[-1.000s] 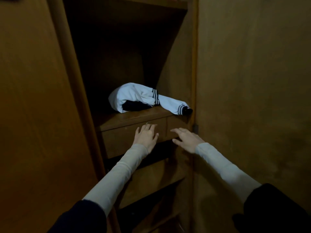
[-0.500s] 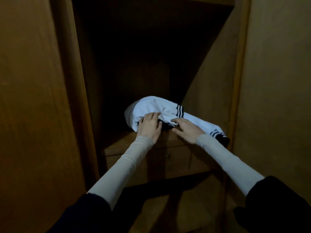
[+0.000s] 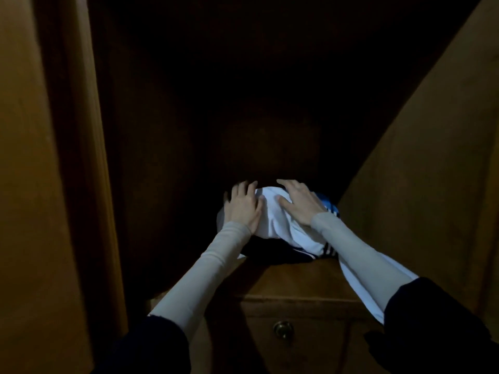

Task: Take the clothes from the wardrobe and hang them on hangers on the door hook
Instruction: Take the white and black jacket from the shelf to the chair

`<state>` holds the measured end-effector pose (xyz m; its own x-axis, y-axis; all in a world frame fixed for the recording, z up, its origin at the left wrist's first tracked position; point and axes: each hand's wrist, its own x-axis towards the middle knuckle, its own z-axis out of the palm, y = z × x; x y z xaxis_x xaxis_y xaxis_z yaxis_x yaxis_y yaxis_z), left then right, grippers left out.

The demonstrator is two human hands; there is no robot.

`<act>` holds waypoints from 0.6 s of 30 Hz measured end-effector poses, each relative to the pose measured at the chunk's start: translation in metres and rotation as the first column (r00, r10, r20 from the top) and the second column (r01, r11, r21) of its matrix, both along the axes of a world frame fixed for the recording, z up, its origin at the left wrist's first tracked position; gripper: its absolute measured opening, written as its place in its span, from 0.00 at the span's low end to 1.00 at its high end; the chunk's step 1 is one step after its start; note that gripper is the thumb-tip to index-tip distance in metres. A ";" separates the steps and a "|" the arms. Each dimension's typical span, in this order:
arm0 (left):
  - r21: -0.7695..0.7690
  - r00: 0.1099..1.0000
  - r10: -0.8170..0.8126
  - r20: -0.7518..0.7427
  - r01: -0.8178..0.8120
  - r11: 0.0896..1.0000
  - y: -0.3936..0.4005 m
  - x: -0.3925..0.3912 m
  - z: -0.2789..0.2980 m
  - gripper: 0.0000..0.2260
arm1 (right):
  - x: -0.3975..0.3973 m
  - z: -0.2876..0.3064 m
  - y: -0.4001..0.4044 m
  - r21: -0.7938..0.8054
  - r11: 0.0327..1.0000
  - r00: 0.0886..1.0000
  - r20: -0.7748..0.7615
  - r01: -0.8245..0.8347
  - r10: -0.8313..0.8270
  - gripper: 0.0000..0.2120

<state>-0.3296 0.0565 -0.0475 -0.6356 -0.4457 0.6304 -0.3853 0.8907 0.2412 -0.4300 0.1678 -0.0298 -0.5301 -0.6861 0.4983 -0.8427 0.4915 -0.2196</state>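
Both hands advanced onto white garment (image 3: 280, 220), left hand (image 3: 243, 206) and right hand (image 3: 299, 202) flat, wardrobe shelf (image 3: 291, 279), brass knob (image 3: 282, 329) below

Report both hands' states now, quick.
Left hand: open, fingers spread flat on the white garment.
Right hand: open, fingers lying flat across the same garment's top.

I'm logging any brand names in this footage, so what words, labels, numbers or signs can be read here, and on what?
None can be read.
The white garment under the left hand and right hand shows only dark stripes, no lettering.
The wardrobe wood and the round brass knob on the drawer carry no visible text; the interior is too dark to tell.
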 end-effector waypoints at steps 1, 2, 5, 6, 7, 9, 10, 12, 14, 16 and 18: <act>0.031 1.000 -0.001 -0.002 0.002 1.000 -0.003 -0.004 -0.001 0.22 | -0.004 0.000 -0.006 0.003 1.000 1.000 0.008 -0.008 0.008 0.23; 0.075 1.000 -0.013 -0.008 0.013 0.997 -0.005 -0.006 -0.003 0.22 | -0.008 -0.001 -0.012 0.004 1.000 1.000 0.022 -0.016 0.015 0.23; 0.183 0.998 -0.051 -0.022 0.055 0.982 -0.007 -0.009 -0.008 0.21 | -0.016 -0.011 -0.022 -0.027 0.998 0.990 0.134 -0.051 0.054 0.24; 0.183 0.998 -0.053 -0.023 0.057 0.981 -0.006 -0.009 -0.010 0.21 | -0.017 -0.015 -0.023 -0.040 0.997 0.984 0.165 -0.059 0.065 0.23; 0.170 0.998 -0.049 -0.026 0.052 0.984 -0.006 -0.009 -0.011 0.21 | -0.017 -0.019 -0.023 -0.044 0.997 0.985 0.162 -0.059 0.065 0.23; 0.133 1.000 -0.020 -0.021 0.023 0.991 -0.004 -0.007 -0.012 0.21 | -0.014 -0.025 -0.021 -0.043 0.998 0.996 0.073 -0.039 0.042 0.20; 0.109 1.000 -0.001 -0.013 0.003 0.994 -0.003 -0.007 -0.012 0.21 | -0.012 -0.027 -0.019 -0.056 0.998 0.999 0.024 -0.036 0.037 0.19; 0.042 0.999 0.042 0.008 -0.042 0.998 0.000 -0.004 -0.014 0.21 | -0.006 -0.029 -0.015 -0.090 0.994 0.998 -0.028 -0.056 0.054 0.17; -0.030 0.997 0.074 0.008 -0.074 0.997 0.003 0.000 -0.017 0.20 | 0.002 -0.029 -0.011 -0.113 0.991 0.996 -0.045 -0.077 0.073 0.16; -0.069 0.997 0.068 -0.036 -0.070 0.995 0.007 0.006 -0.020 0.21 | 0.012 -0.030 -0.006 -0.131 0.988 0.993 -0.098 -0.075 0.063 0.15; -0.084 0.995 0.039 -0.095 -0.047 0.995 0.013 0.015 -0.022 0.25 | 0.021 -0.030 -0.002 -0.158 0.986 0.986 -0.165 -0.062 0.035 0.14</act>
<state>-0.3151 0.0692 -0.0695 -0.5537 -0.4130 0.7231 -0.4029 0.8928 0.2014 -0.4086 0.1660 -0.0601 -0.4022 -0.6125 0.6805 -0.8954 0.4183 -0.1526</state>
